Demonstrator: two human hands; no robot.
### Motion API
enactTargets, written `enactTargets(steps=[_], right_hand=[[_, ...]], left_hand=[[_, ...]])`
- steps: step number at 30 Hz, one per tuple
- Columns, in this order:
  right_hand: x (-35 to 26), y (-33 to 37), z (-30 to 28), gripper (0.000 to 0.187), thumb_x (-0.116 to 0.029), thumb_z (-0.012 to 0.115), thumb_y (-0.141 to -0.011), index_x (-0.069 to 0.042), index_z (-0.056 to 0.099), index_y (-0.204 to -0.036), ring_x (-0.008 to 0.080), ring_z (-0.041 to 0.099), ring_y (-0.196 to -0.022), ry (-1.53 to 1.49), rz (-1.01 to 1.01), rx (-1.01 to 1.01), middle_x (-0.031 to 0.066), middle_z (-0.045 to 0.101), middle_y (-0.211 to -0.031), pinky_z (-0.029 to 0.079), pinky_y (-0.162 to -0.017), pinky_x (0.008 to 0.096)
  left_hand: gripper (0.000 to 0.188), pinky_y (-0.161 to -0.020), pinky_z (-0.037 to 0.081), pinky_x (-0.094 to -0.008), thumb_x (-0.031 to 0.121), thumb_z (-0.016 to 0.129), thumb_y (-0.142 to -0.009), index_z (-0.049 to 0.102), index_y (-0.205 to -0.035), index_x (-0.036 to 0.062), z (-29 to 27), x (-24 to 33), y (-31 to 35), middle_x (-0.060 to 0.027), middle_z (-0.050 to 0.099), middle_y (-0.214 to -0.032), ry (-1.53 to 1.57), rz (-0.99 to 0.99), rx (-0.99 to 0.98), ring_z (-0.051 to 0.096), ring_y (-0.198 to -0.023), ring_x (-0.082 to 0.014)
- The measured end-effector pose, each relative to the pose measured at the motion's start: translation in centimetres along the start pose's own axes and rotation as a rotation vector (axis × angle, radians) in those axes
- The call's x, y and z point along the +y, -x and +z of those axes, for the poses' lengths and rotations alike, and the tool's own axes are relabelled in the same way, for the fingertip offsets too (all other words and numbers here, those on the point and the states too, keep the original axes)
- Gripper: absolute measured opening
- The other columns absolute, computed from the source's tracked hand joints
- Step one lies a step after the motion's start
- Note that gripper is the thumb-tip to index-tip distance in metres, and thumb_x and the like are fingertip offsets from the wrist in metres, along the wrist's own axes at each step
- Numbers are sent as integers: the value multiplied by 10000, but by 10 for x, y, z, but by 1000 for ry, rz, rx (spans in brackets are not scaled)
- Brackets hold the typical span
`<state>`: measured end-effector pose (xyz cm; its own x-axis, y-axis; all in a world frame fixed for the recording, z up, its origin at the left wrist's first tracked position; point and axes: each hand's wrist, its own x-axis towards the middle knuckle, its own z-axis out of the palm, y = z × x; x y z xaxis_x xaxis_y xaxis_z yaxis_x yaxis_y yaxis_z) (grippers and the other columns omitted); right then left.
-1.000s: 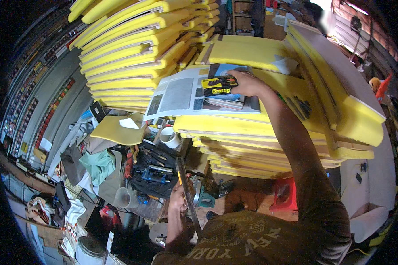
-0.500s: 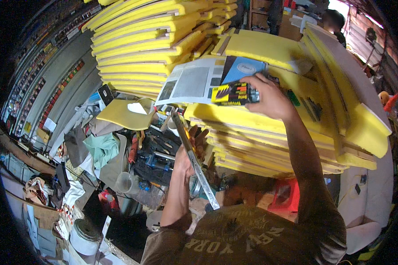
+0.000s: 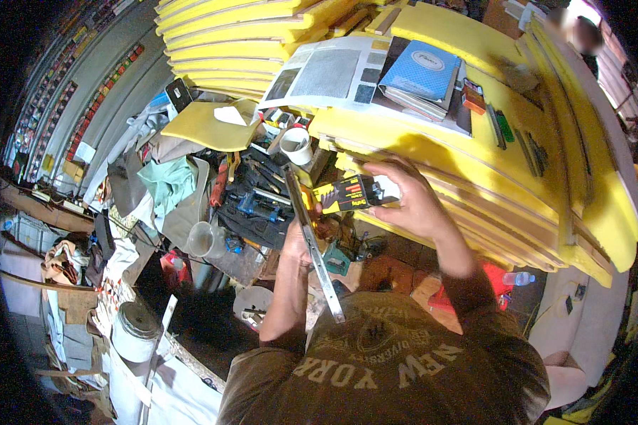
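My left hand (image 3: 298,241) is closed around a long, narrow metal strip (image 3: 322,273), which slants toward my chest. Its fingers are mostly hidden behind the strip. A small black-and-yellow cardboard box (image 3: 340,195) is gripped by its right end in my right hand (image 3: 412,198). The box's left end comes close to the metal strip and my left fingers; whether they touch is unclear. Beyond my hands, a blue-covered book (image 3: 422,71) and a printed sheet (image 3: 324,73) lie on a stack of yellow foam panels (image 3: 439,145).
A small orange box (image 3: 473,97) and a green object (image 3: 503,126) sit right of the book. A white cup (image 3: 295,145) and dark tools (image 3: 259,205) crowd the area left of the stack. A white roll (image 3: 135,331) stands lower left. Another person (image 3: 587,39) is at the far right.
My right hand has brought the black-and-yellow box from above the printed sheet down and left, close to my left hand. The left hand keeps the metal strip. The view has shifted.
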<state>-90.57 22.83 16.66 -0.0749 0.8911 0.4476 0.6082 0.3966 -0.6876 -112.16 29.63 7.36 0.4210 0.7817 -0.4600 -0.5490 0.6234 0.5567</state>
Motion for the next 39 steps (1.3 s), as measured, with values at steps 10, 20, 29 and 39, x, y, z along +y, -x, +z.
enactTargets(steps=[10,20,29,39], right_hand=[[-7,30,27,295,-96,663,-663,-111,633,-956,269,474,-879,251,-122,392,81,532,-942,377,-756,378],[-1,14,12,278,-190,681,-678,-108,636,-940,259,486,-888,341,-95,48,50,541,-856,383,-745,383],[-3,6,9,166,-127,661,-675,-87,614,-829,279,536,-772,246,-85,60,74,550,-801,400,-735,398],[9,24,-17,165,-19,630,-751,-25,624,-916,138,594,-756,-134,177,311,74,639,-832,465,-705,264]], left_hand=[[441,-423,392,-202,121,604,-826,454,-1233,38,5,28,24,-5,546,-833,-193,138,-86,451,-514,-65],[338,-400,351,-225,149,610,-825,518,-1118,8,-19,14,11,0,504,-717,-162,74,-49,420,-471,-82],[169,-407,374,-247,174,639,-815,545,-893,58,-13,15,5,2,483,-668,-138,93,-1,446,-462,-104],[185,-441,428,-249,163,628,-822,535,-956,75,-16,13,-12,-5,508,-708,-11,14,-153,511,-529,-121]])
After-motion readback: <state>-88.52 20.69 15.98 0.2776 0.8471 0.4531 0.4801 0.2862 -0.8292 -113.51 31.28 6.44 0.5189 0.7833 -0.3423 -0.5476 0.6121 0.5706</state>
